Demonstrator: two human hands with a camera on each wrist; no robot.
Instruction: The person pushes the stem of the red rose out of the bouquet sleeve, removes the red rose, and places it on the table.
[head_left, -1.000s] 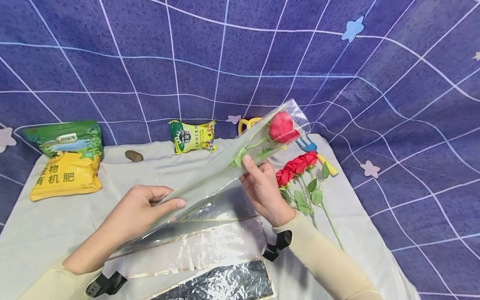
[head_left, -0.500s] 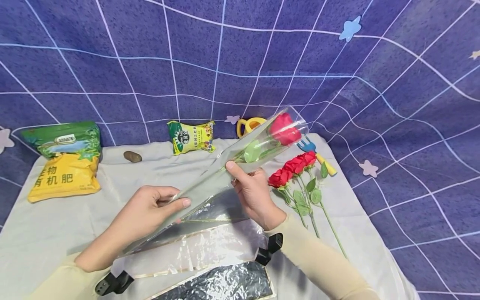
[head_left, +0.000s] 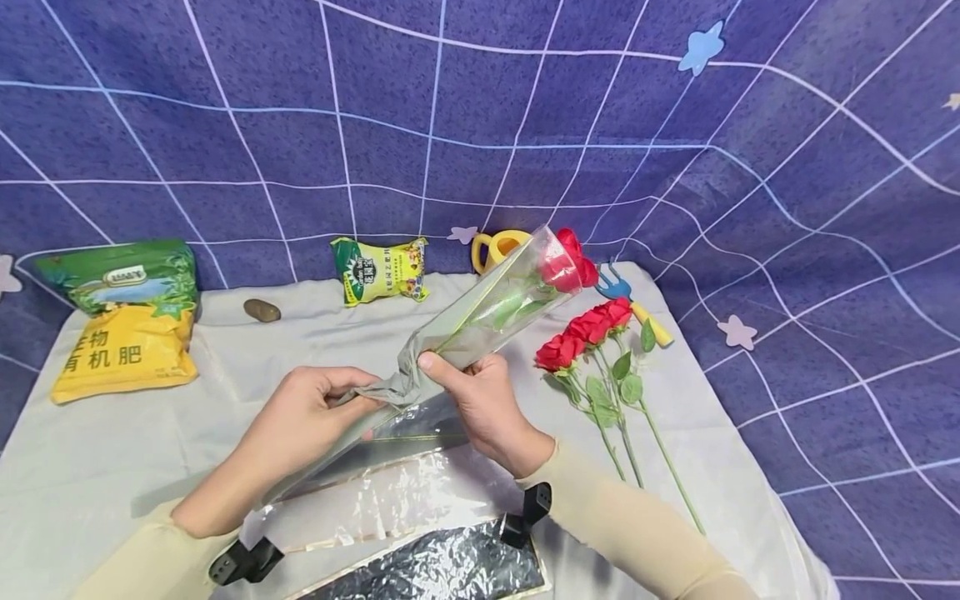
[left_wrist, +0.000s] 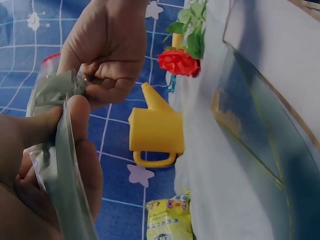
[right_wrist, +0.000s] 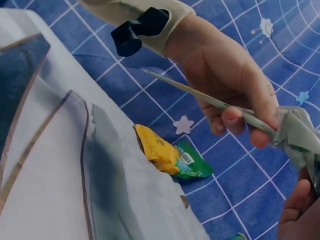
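Note:
A clear and grey-green flower sleeve (head_left: 480, 321) is held above the table, slanting up to the right, with a red rose (head_left: 567, 261) inside. The bloom now pokes partly past the sleeve's upper end. My left hand (head_left: 315, 417) pinches the lower part of the sleeve between thumb and fingers. Higher up, my right hand (head_left: 487, 404) grips it with the thumb on top. Between both hands the film is crumpled and gathered, as the left wrist view also shows. The stem's lower end is hidden by the film and hands.
Several loose red roses (head_left: 588, 333) lie on the right beside a blue-and-yellow hand fork (head_left: 637, 308). Behind are a yellow watering can (head_left: 491, 248), a small fertilizer packet (head_left: 381, 271), a stone (head_left: 262, 311) and a large fertilizer bag (head_left: 123, 325). Flat wrapping sleeves (head_left: 382, 500) lie in front.
My right hand has slid down and left along the sleeve toward my left hand. The film between them has bunched up, and the rose bloom has come partly out of the top.

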